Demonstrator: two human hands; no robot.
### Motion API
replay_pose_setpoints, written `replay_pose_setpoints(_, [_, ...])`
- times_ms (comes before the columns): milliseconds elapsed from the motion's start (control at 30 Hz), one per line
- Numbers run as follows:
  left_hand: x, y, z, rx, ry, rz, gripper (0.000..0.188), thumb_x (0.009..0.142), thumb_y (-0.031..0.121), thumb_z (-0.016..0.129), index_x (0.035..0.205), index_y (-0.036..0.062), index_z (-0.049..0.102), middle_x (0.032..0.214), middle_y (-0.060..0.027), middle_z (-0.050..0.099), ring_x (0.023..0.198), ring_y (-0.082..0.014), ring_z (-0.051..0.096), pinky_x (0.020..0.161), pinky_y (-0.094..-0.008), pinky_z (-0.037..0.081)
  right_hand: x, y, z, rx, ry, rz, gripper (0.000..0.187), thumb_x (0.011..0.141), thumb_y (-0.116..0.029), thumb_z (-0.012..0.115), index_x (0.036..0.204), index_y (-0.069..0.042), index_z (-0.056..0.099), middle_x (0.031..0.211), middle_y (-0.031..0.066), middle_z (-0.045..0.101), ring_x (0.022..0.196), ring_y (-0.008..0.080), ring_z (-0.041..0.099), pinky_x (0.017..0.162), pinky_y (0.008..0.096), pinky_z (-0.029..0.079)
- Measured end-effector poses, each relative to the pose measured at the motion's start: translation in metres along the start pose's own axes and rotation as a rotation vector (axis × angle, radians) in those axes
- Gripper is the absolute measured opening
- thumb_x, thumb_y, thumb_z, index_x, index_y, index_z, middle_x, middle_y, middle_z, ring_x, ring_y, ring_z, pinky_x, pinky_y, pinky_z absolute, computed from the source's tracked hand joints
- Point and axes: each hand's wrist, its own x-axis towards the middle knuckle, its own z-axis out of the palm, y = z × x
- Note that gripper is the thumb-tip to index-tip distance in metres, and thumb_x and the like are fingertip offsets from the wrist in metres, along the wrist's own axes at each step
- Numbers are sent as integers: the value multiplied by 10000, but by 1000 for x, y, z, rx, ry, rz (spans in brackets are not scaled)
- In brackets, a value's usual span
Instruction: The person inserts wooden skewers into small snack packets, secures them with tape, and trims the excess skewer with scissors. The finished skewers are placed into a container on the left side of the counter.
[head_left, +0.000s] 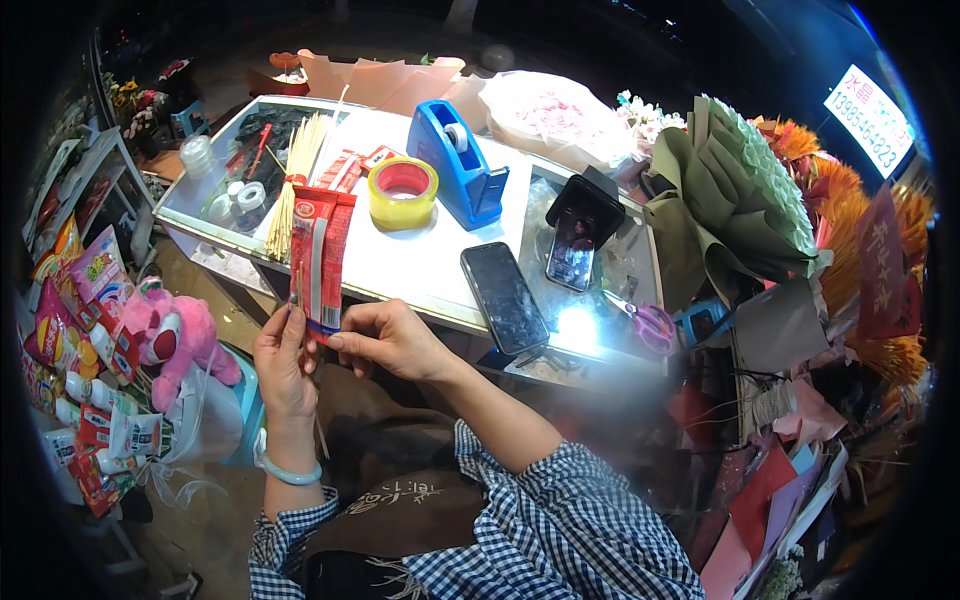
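A red snack packet [321, 250] stands upright over the near edge of the table, its seam side facing me. My left hand [285, 365] is closed round its lower left corner, thumb on the front. A thin stick [321, 430] shows below that hand; its upper part is hidden. My right hand [392, 340] pinches the packet's bottom right corner between thumb and fingers. Just behind the packet lies a bundle of thin wooden sticks [300, 165]. A roll of yellow tape [400, 213] sits to its right, with more red packets [343, 170] behind.
On the glass-topped table [440, 285] are a blue tape dispenser [433, 150], a dark phone [505, 300], a propped lit phone [572, 245] and purple scissors [655, 328]. Wrapped bouquets [745, 190] crowd the right. At left are a pink plush toy [195, 345] and several snack packets [100, 265].
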Motion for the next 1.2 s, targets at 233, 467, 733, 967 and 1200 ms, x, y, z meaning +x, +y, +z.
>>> replay_pose_setpoints(233, [-2,-1,-12,-118,-200,-148,150,903,236,601,867,90,609,619,48,544,424,0,394,348,-144,253,-5,-7,-1,58,-123,10,197,921,-168,564,847,13,590,686,19,594,559,71,574,505,209,469])
replay_pose_setpoints(467, [-10,6,-6,-120,-212,-149,211,797,224,726,843,50,616,636,12,581,439,-18,423,380,-149,273,-6,-10,-1,104,-217,-1,196,968,-158,465,964,18,552,772,35,591,636,82,586,570,220,485])
replay_pose_setpoints(733, [-11,11,-1,1,-234,-91,244,733,182,780,854,30,632,683,-1,618,503,-36,497,424,-152,317,-3,-5,-4,130,-247,37,192,964,-151,470,965,19,558,756,28,585,621,84,584,558,221,485])
replay_pose_setpoints(967, [-13,6,4,47,-330,-64,261,756,137,755,947,-3,645,822,-55,663,684,-117,611,630,-234,482,-5,-12,-3,-27,-169,122,186,905,-169,563,940,11,594,760,38,616,594,90,582,524,223,482])
replay_pose_setpoints(1200, [-10,6,5,92,-279,-41,409,897,156,581,1250,-19,472,1130,-157,610,895,-195,653,711,-267,521,8,-30,-76,-789,525,-268,165,886,-143,559,968,-10,611,893,193,642,811,356,614,720,382,477])
